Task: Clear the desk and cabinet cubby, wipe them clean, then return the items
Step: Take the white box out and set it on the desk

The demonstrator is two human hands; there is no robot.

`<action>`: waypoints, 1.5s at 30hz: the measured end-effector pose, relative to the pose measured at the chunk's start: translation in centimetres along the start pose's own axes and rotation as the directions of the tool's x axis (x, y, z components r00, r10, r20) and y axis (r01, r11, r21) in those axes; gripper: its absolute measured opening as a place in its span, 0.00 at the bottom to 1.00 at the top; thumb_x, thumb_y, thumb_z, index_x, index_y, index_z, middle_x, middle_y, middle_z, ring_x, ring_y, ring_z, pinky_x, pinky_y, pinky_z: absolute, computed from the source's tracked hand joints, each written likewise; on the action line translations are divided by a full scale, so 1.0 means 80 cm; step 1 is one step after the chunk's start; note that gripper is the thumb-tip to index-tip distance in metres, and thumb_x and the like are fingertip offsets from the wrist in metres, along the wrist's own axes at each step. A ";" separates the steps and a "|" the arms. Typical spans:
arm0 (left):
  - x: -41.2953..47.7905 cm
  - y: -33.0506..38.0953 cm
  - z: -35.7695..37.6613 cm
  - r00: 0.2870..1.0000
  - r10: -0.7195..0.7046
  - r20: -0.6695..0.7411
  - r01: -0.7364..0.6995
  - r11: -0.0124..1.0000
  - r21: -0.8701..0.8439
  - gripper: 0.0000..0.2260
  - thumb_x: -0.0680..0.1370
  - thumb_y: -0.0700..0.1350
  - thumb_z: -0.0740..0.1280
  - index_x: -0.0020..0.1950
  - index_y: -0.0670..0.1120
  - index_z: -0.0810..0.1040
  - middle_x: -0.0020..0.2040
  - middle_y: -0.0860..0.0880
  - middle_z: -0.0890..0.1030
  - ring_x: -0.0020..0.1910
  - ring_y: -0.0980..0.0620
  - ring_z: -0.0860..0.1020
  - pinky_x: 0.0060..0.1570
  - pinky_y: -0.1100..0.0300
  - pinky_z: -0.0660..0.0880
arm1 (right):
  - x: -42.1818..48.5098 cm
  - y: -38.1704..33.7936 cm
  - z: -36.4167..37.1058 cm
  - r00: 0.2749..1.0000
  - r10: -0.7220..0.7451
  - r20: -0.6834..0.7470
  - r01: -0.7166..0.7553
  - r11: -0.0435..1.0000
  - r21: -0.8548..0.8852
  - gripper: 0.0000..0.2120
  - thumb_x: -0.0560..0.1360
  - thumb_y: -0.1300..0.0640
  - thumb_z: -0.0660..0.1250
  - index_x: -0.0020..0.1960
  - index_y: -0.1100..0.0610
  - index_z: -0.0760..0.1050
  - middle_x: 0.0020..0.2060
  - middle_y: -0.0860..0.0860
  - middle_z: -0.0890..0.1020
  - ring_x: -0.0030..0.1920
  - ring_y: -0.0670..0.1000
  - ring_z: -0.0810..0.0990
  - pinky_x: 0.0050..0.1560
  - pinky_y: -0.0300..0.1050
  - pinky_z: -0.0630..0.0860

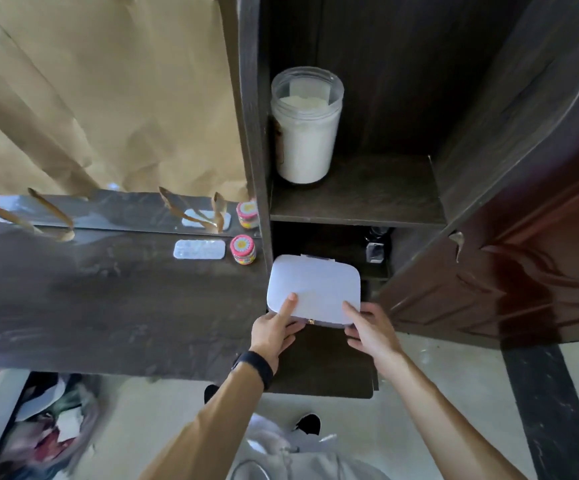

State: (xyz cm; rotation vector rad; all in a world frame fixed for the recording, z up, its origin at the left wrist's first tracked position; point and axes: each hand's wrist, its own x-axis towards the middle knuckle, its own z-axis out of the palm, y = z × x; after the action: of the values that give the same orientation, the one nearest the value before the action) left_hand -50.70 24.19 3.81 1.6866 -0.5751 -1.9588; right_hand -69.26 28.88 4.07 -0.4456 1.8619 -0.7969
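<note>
Dark cabinet cubby (357, 199) with jar (306, 126) of white powder; below, left hand (274, 330) and right hand (367, 327) clasping closed lavender case (314, 289).

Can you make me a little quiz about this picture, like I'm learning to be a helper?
1. True or false: the white jar stands on the cubby's upper shelf.
2. What are the left hand and right hand both gripping?
A. the colourful little jar
B. the lavender case
C. the blister pack
3. Fill in: the colourful little jar sits on the ____, beside the blister pack.

Key
1. True.
2. B. One hand is at each near corner of the case, by its small gold clasp.
3. Desk.
</note>
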 end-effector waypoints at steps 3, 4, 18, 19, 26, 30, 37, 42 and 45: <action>-0.023 -0.017 -0.049 0.999 -0.018 -0.041 0.018 1.000 -0.001 0.25 0.71 0.61 0.74 0.58 0.43 0.80 0.49 0.46 0.86 0.50 0.49 0.85 0.52 0.55 0.75 | -0.017 0.026 0.016 0.981 0.142 0.134 -0.151 0.987 0.060 0.20 0.79 0.36 0.58 0.59 0.50 0.73 0.53 0.50 0.82 0.51 0.55 0.84 0.50 0.52 0.81; -0.029 -0.023 -0.070 0.998 -0.024 -0.063 0.022 1.000 -0.022 0.25 0.71 0.60 0.74 0.56 0.41 0.80 0.48 0.45 0.86 0.50 0.47 0.85 0.49 0.56 0.74 | -0.020 0.033 0.026 0.973 0.177 0.146 -0.189 0.979 0.073 0.22 0.81 0.36 0.55 0.61 0.52 0.74 0.54 0.52 0.82 0.52 0.56 0.83 0.51 0.53 0.79; 0.003 0.054 -0.393 0.887 -0.120 -0.446 -0.019 0.955 -0.296 0.29 0.68 0.62 0.76 0.59 0.42 0.78 0.49 0.45 0.86 0.46 0.49 0.85 0.49 0.56 0.78 | -0.031 0.012 0.291 0.816 -0.273 0.510 0.578 0.359 -0.733 0.31 0.80 0.40 0.58 0.79 0.51 0.59 0.80 0.53 0.55 0.79 0.54 0.54 0.77 0.47 0.53; 0.016 0.068 -0.408 0.890 -0.120 -0.440 -0.019 0.954 -0.298 0.28 0.69 0.62 0.75 0.57 0.42 0.78 0.48 0.45 0.86 0.45 0.49 0.85 0.49 0.56 0.78 | -0.028 0.007 0.308 0.803 -0.274 0.530 0.594 0.298 -0.747 0.32 0.80 0.39 0.57 0.80 0.51 0.56 0.81 0.53 0.52 0.79 0.55 0.51 0.78 0.48 0.52; 0.097 0.156 -0.474 0.919 -0.063 -0.389 -0.049 0.962 -0.270 0.24 0.71 0.62 0.74 0.54 0.44 0.76 0.50 0.46 0.85 0.52 0.47 0.84 0.55 0.54 0.78 | -0.009 -0.005 0.398 0.818 -0.170 0.550 0.565 0.051 -0.824 0.36 0.80 0.39 0.55 0.81 0.46 0.41 0.80 0.52 0.38 0.80 0.56 0.38 0.77 0.61 0.49; 0.133 0.192 -0.484 0.893 -0.067 -0.444 -0.081 0.949 -0.306 0.27 0.72 0.57 0.75 0.62 0.40 0.76 0.54 0.43 0.83 0.51 0.44 0.83 0.48 0.54 0.82 | -0.008 -0.002 0.416 0.838 -0.155 0.523 0.535 0.043 -0.844 0.39 0.80 0.38 0.56 0.80 0.46 0.37 0.79 0.52 0.34 0.79 0.57 0.35 0.76 0.65 0.48; 0.125 0.184 -0.459 0.750 0.224 -0.622 0.043 0.922 0.385 0.36 0.76 0.57 0.66 0.79 0.50 0.54 0.76 0.42 0.61 0.68 0.38 0.70 0.65 0.44 0.69 | -0.006 0.006 0.413 0.837 -0.171 0.519 0.534 0.050 -0.844 0.40 0.79 0.37 0.56 0.80 0.44 0.35 0.78 0.50 0.32 0.79 0.56 0.35 0.76 0.66 0.50; 0.113 0.151 -0.450 0.829 0.559 -0.001 -0.032 0.048 0.998 0.31 0.79 0.63 0.57 0.79 0.63 0.47 0.81 0.50 0.49 0.79 0.43 0.52 0.74 0.40 0.56 | -0.008 0.004 0.417 0.846 -0.155 0.511 0.524 0.057 -0.850 0.40 0.79 0.37 0.57 0.80 0.43 0.36 0.79 0.50 0.32 0.79 0.56 0.34 0.76 0.66 0.50; 0.117 0.149 -0.455 0.866 0.499 0.006 0.024 -0.055 0.998 0.32 0.80 0.63 0.55 0.78 0.64 0.41 0.82 0.51 0.44 0.80 0.44 0.47 0.74 0.34 0.47 | -0.006 0.001 0.415 0.847 -0.141 0.512 0.524 0.065 -0.849 0.39 0.79 0.37 0.57 0.80 0.43 0.36 0.79 0.49 0.32 0.79 0.55 0.34 0.76 0.66 0.50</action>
State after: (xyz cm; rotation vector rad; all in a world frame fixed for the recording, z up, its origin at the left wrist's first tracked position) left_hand -14.77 9.06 -1.71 2.2795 -2.3915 -0.5661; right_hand -38.86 18.54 -4.41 -1.8434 1.7299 0.4547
